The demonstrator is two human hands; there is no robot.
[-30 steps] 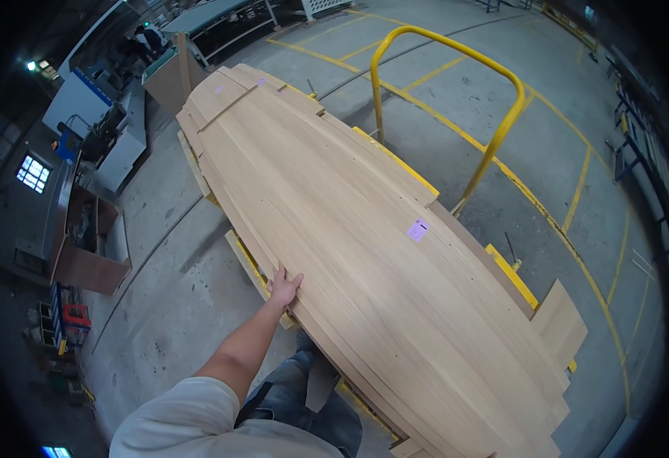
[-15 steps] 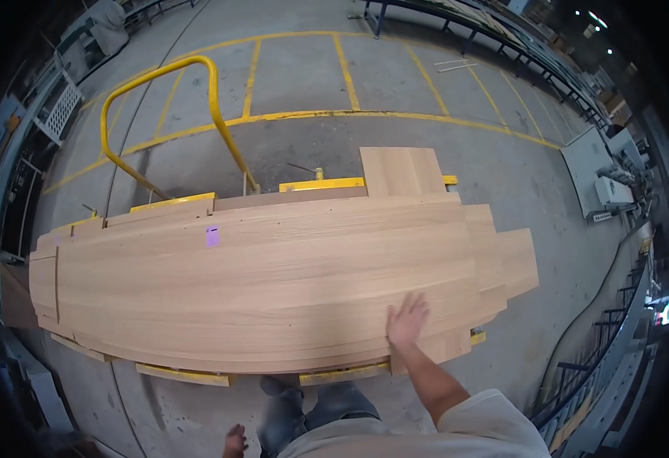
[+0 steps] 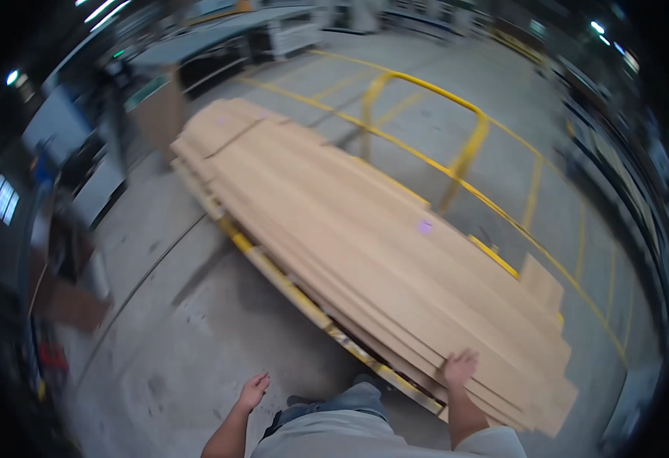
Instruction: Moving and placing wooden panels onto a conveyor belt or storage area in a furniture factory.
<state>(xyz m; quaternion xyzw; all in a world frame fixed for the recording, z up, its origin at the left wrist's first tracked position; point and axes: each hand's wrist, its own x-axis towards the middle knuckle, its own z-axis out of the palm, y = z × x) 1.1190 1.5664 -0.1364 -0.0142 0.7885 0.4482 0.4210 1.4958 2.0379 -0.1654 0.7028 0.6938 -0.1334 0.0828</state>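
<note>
A long stack of light wood-grain panels (image 3: 334,206) lies on a low cart with yellow-and-black edges (image 3: 304,301). My right hand (image 3: 460,368) rests on the top panel by its near right edge, palm down, fingers stretched out and gripping nothing. To the left, over the concrete floor, my left hand (image 3: 252,391) hangs in the air beside my body. Its fingers are loosely extended, a little blurred, and no object shows in them. A small purple label (image 3: 425,227) sticks to the top panel near its far edge.
The cart's yellow tube handle (image 3: 468,149) rises beyond the stack. Yellow lines (image 3: 536,191) mark the floor behind it. A long workbench (image 3: 220,38) stands at the far left, with brown boards (image 3: 71,294) nearer. Dark racking (image 3: 617,145) runs along the right.
My view has swung left, so the stack now slants from upper left to lower right. My right hand stays on the panel near its edge; my left hand has risen further into view.
</note>
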